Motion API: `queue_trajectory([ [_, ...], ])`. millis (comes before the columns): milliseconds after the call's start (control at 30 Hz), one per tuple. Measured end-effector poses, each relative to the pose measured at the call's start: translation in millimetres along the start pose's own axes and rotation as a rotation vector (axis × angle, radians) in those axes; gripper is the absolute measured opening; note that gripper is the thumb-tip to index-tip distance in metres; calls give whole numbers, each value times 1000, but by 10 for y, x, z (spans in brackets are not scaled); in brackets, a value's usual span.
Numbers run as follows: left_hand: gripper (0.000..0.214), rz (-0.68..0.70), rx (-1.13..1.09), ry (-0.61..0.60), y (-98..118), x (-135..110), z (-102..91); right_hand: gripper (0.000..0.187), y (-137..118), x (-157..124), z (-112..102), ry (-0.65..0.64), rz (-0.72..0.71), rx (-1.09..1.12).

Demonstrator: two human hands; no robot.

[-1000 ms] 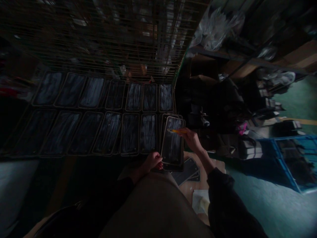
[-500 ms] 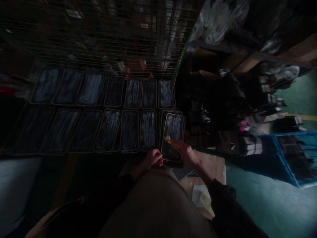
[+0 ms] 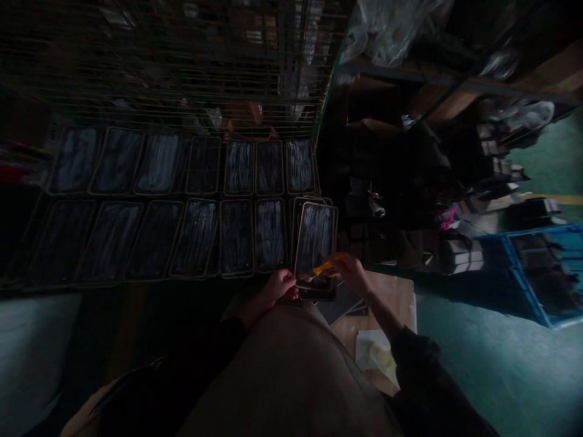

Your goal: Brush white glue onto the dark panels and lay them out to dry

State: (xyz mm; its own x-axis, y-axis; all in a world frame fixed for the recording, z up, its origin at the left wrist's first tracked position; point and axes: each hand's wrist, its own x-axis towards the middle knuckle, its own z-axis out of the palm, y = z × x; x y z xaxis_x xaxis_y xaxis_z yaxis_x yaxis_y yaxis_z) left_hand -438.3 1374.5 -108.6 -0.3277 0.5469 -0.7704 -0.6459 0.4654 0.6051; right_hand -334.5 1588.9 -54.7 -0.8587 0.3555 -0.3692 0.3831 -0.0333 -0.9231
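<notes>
My right hand (image 3: 346, 271) is closed around the yellow handle of a brush (image 3: 322, 267). The brush's bristles are over the near end of a dark rectangular panel (image 3: 316, 233) with a pale rim and whitish streaks along it. At this panel's near left corner, my left hand (image 3: 283, 285) pinches the edge. The panel lies slightly askew on top of similar ones. Left of it, several dark panels, such as the neighbouring panel (image 3: 270, 235), lie in two rows, many streaked white.
A wire mesh cage (image 3: 182, 73) rises behind the rows. At right are a wooden board (image 3: 401, 291) with a pale sheet (image 3: 371, 349), a blue crate (image 3: 528, 273) on the green floor, and dark stacked goods. Clear plastic bags (image 3: 392, 30) hang over a shelf.
My right hand has drawn the brush down toward the panel's near end, and white streaks now reach further along it. My left hand stays at the corner. The view has shifted slightly.
</notes>
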Motion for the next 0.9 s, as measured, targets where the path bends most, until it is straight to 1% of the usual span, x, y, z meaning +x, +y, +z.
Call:
queue_trajectory([
  [100,26,-25,9,-1,16,12,3,37,8,162,-83,205,-72,-9],
  [133,26,-22,8,0,21,11,4,35,-7,168,-97,245,-100,-22],
  [167,25,-19,6,1,26,7,5,33,-25,149,-101,258,-119,-33],
  [233,22,-7,0,-1,30,-7,6,31,-54,54,-83,215,-114,-36],
  [333,20,7,-4,-4,29,-25,5,31,-37,-109,-25,57,-30,-24],
  [367,21,14,0,-5,27,-27,4,32,-14,-137,-10,29,-6,-27],
  [433,24,22,18,-1,27,-26,3,34,39,-128,-4,26,8,-33],
  [500,24,26,42,-5,34,-19,4,35,77,-34,-36,91,-17,-21],
  [600,21,27,74,-4,62,-8,14,37,55,198,-123,246,-110,-22],
  [667,16,16,96,5,84,-3,25,36,-9,361,-162,346,-199,-70],
  [733,11,-6,114,18,101,0,37,33,-82,494,-157,414,-295,-135],
  [800,10,-27,116,31,109,-1,46,29,-132,568,-106,449,-378,-199],
  [833,10,-36,110,38,111,-3,49,28,-141,575,-67,448,-413,-236],
  [900,12,-47,92,43,111,-12,54,25,-128,520,27,396,-455,-309],
])
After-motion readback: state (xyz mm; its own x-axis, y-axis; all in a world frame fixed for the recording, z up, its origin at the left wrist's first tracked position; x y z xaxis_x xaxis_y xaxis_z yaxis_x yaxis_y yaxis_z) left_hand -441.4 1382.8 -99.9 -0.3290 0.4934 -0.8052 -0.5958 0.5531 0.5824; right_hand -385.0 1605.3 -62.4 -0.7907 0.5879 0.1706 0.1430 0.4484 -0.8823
